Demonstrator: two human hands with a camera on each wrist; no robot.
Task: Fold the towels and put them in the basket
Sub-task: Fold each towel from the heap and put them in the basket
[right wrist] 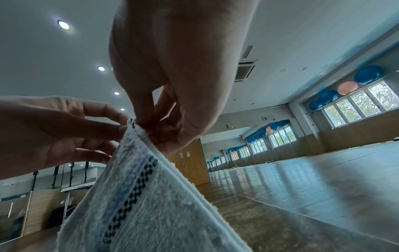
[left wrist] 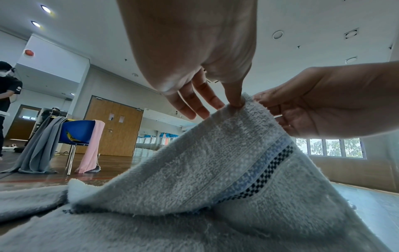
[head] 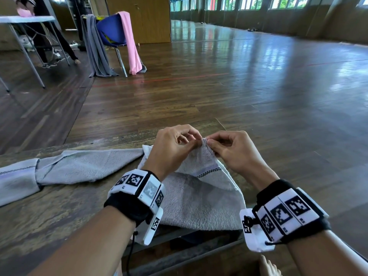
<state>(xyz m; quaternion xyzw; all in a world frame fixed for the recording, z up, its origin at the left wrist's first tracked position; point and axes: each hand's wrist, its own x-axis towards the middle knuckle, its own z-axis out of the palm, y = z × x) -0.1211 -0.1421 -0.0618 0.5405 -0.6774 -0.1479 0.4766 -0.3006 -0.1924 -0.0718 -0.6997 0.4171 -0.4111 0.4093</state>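
A grey towel (head: 201, 198) with a blue and black checkered stripe (left wrist: 265, 172) lies on the wooden table (head: 49, 212), one corner lifted off the surface. My left hand (head: 175, 148) and my right hand (head: 233, 150) meet at that raised corner (head: 205, 141), and each pinches it between thumb and fingers. In the left wrist view the left hand's finger (left wrist: 234, 95) presses the corner's top edge. In the right wrist view the towel (right wrist: 138, 204) hangs down from the right hand's fingertips (right wrist: 149, 126). No basket is in view.
The towel's far end (head: 65, 168) stretches, bunched, to the table's left edge. A blue chair (head: 111, 30) draped with a grey towel (head: 95, 48) and a pink one (head: 131, 42) stands on the floor beyond. A person (head: 37, 20) stands by a white folding table (head: 25, 19).
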